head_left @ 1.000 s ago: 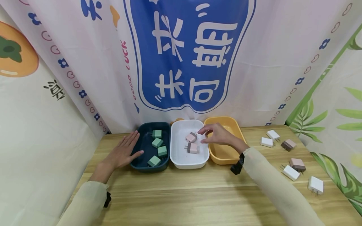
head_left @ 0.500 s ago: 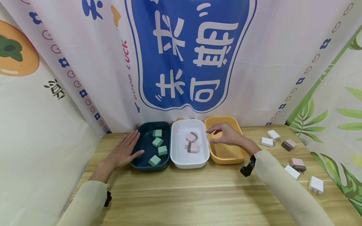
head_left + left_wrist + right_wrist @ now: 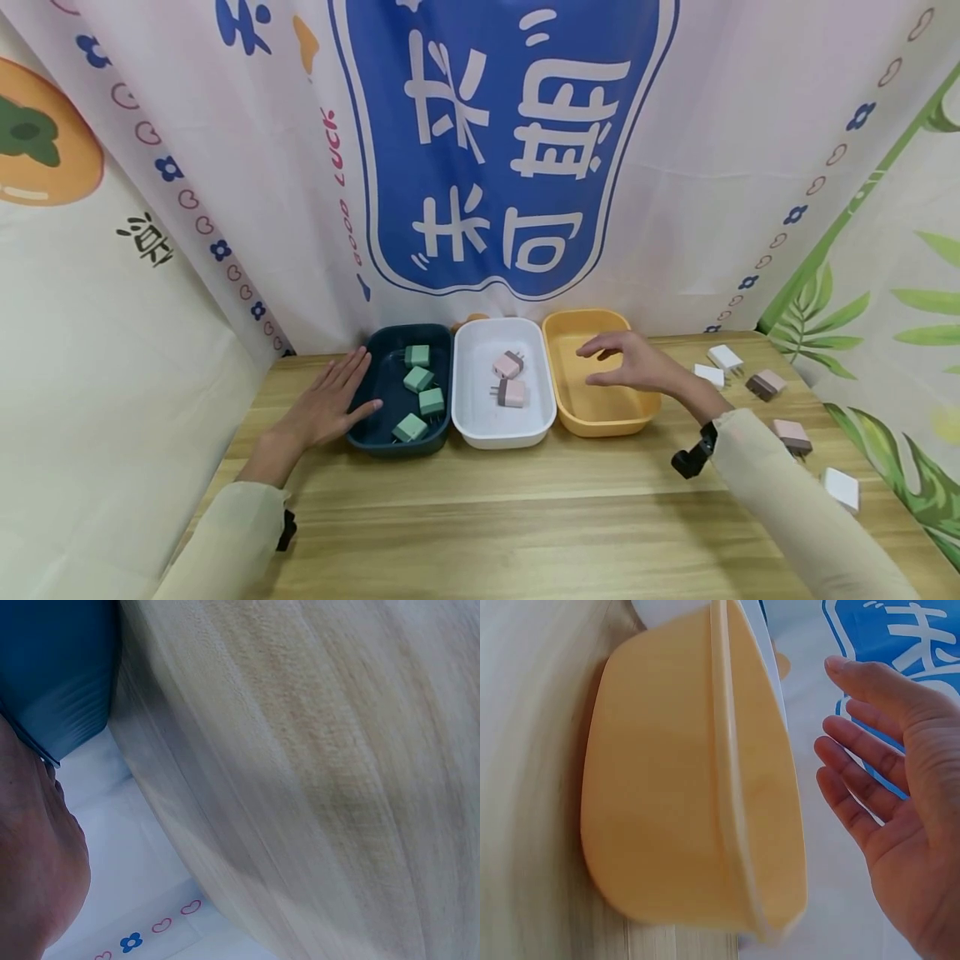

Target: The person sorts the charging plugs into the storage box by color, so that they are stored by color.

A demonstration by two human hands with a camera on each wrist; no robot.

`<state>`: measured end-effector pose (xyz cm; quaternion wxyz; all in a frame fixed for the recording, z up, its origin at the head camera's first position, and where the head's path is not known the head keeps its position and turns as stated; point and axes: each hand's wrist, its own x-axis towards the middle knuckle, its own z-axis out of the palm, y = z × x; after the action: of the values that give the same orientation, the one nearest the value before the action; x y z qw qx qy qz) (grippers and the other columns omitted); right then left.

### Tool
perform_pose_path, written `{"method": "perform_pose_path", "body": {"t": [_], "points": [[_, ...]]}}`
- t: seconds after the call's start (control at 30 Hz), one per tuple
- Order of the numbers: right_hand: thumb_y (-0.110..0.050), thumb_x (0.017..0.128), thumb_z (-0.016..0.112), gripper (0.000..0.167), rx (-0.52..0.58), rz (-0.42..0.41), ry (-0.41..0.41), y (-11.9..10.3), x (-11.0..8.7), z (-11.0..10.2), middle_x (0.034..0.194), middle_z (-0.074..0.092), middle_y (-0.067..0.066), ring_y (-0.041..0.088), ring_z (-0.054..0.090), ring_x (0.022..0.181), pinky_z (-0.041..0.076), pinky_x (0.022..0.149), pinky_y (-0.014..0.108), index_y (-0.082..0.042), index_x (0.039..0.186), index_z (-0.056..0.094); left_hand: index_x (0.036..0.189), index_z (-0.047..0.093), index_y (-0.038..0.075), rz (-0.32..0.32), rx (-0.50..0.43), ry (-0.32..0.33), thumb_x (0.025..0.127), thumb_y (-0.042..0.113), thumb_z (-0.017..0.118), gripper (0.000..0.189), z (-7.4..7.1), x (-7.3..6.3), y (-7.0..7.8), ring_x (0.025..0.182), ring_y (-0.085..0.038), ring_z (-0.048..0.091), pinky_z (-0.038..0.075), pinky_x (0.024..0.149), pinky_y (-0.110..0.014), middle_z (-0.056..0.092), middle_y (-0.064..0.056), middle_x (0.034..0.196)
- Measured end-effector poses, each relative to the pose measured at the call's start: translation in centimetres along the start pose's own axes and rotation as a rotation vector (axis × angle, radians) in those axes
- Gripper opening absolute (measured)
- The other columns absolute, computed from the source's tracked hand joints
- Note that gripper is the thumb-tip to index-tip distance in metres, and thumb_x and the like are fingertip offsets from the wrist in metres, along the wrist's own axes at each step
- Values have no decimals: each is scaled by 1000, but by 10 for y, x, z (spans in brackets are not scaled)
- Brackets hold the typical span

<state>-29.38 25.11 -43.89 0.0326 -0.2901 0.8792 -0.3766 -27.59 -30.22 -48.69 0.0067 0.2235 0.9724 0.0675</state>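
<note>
My left hand (image 3: 322, 404) lies with spread fingers on the left rim of the dark teal bin (image 3: 397, 448), which holds several green charger plugs (image 3: 417, 379). In the left wrist view, part of that hand (image 3: 37, 840) shows beside the bin's wall (image 3: 56, 667). Above the yellow bin (image 3: 600, 428) hovers my right hand (image 3: 633, 362), its fingers loosely bent and nothing between them. The right wrist view shows this hand (image 3: 900, 772) apart from the yellow bin's rim (image 3: 731, 750). Between those bins, the white bin (image 3: 502, 442) contains two pink-and-brown charger plugs (image 3: 512, 392).
On the table's right side lie white charger plugs (image 3: 724, 358) and pink-and-brown ones (image 3: 766, 384). My right forearm partly covers some of them, including a white plug (image 3: 842, 489). A printed curtain (image 3: 675, 208) hangs behind the bins.
My right hand has moved rightward from the white bin's right edge to above the yellow bin. The left hand and the plugs in the bins have stayed put.
</note>
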Motion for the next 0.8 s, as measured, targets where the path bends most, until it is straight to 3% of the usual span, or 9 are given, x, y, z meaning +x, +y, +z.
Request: {"method": "perform_pose_path", "body": {"t": [0.2, 0.47, 0.8], "points": [[-17, 87, 89, 41, -25, 27, 5, 10, -15, -10, 127, 74, 15, 40, 68, 116, 53, 104, 62, -6, 124, 77, 170, 10, 2, -2, -1, 1, 108, 58, 47, 91, 0, 0, 0, 163, -43, 9, 7, 131, -61, 5, -19, 178], [-22, 86, 90, 39, -76, -12, 44, 23, -37, -25, 124, 76, 10, 40, 70, 110, 57, 98, 56, -9, 121, 79, 170, 10, 2, -3, 4, 3, 108, 58, 47, 91, 0, 0, 1, 163, -42, 8, 7, 131, -61, 4, -19, 178], [-21, 85, 92, 39, -158, 40, 89, 33, -62, -41, 121, 78, 8, 34, 73, 105, 59, 92, 55, -8, 120, 80, 169, 11, 1, -3, 4, 5, 108, 58, 47, 91, -1, 0, 1, 163, -41, 7, 7, 131, -61, 5, -20, 178]]}}
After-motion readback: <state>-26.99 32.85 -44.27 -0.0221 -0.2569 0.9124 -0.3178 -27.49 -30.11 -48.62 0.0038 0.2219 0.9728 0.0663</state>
